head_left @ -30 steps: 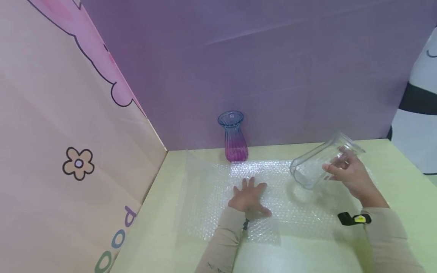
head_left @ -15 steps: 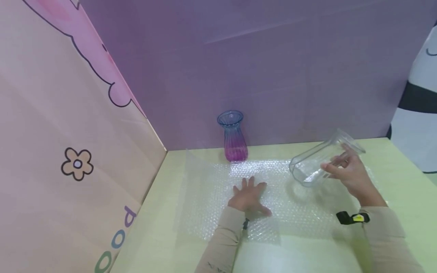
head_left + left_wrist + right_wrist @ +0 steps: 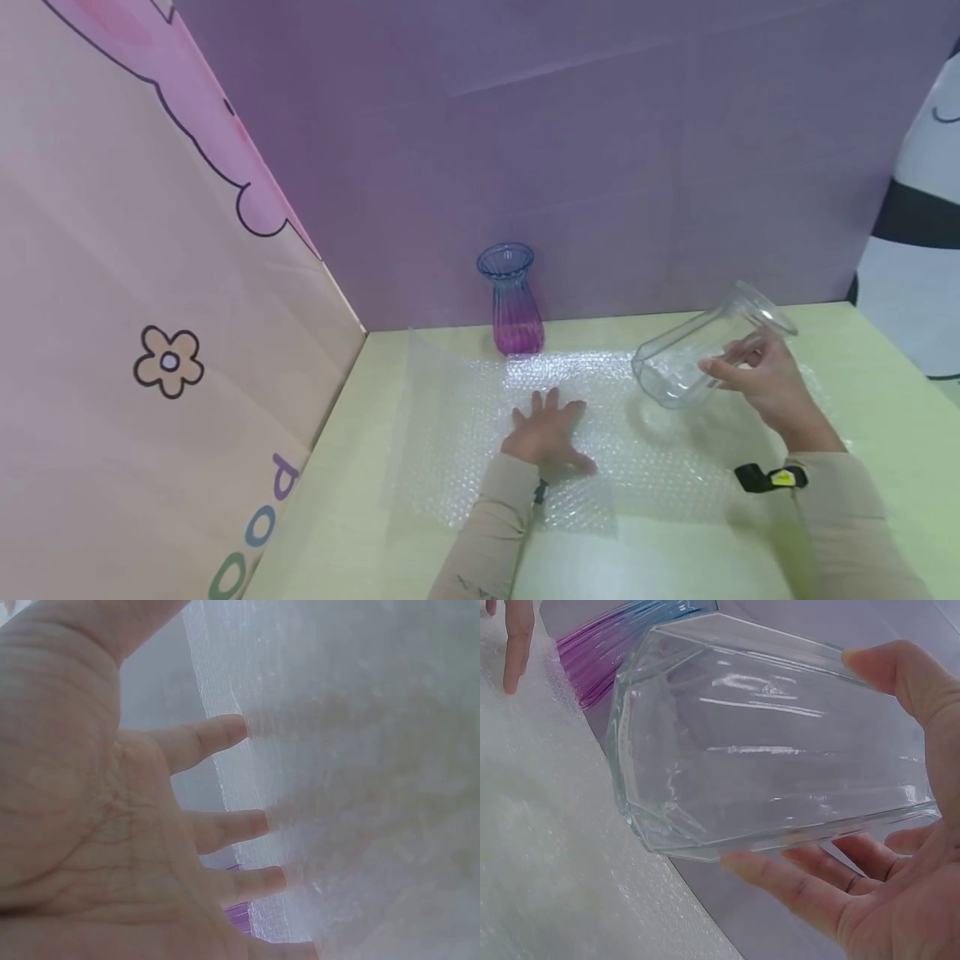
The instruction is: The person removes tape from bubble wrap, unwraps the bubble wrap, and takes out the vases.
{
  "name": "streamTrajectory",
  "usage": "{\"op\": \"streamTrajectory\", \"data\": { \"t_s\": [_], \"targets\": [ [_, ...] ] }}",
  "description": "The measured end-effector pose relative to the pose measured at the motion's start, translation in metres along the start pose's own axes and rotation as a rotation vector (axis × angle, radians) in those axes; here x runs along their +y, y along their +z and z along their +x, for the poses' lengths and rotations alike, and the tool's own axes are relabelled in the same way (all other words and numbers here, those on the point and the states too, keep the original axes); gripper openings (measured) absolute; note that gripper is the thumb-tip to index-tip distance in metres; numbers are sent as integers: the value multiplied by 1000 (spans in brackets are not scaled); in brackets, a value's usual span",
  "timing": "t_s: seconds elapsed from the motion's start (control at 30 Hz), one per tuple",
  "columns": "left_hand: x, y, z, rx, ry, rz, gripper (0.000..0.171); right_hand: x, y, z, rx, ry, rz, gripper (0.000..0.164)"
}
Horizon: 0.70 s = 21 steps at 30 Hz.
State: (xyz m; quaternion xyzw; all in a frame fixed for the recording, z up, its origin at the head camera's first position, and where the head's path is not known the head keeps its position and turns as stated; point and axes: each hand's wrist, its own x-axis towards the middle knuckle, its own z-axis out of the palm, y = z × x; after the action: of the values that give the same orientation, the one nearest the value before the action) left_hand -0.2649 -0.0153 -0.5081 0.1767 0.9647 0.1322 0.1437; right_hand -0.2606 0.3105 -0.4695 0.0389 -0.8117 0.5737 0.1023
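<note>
A clear glass vase (image 3: pixel 678 358) with a faceted body tilts over the right part of the bubble wrap (image 3: pixel 465 450), base toward the lower left and flared rim toward the upper right. My right hand (image 3: pixel 772 383) grips it near the neck; the right wrist view shows thumb and fingers on opposite sides of the glass (image 3: pixel 772 750). On the bubble wrap my left hand (image 3: pixel 546 432) lies spread, fingers apart. In the left wrist view its fingertips (image 3: pixel 236 729) meet the plastic sheet. Behind the sheet stands a blue-and-purple ribbed vase (image 3: pixel 517 312), upright.
A pale yellow-green table (image 3: pixel 330 508) lies beneath everything. A purple backdrop (image 3: pixel 600 167) rises along its back edge, and a cream printed panel (image 3: pixel 90 250) borders the left side. The ribbed vase stands close to the backdrop.
My right hand has shifted slightly left with the clear vase, whose base has risen a little. The left hand and the ribbed vase have stayed in place.
</note>
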Motion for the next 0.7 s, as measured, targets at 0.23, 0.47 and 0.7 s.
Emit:
{"op": "streamTrajectory", "data": {
  "t_s": [0.23, 0.47, 0.7],
  "targets": [
    [1, -1, -2, -2, -6, -12, 105, -3, 3, -1, 13, 7, -32, 71],
    [1, 0, -2, -3, -6, -17, 105, -2, 4, -1, 28, 30, -88, 78],
    [1, 0, -2, 3, -3, -9, 106, -5, 7, -2, 40, 22, -85, 77]
  ]
}}
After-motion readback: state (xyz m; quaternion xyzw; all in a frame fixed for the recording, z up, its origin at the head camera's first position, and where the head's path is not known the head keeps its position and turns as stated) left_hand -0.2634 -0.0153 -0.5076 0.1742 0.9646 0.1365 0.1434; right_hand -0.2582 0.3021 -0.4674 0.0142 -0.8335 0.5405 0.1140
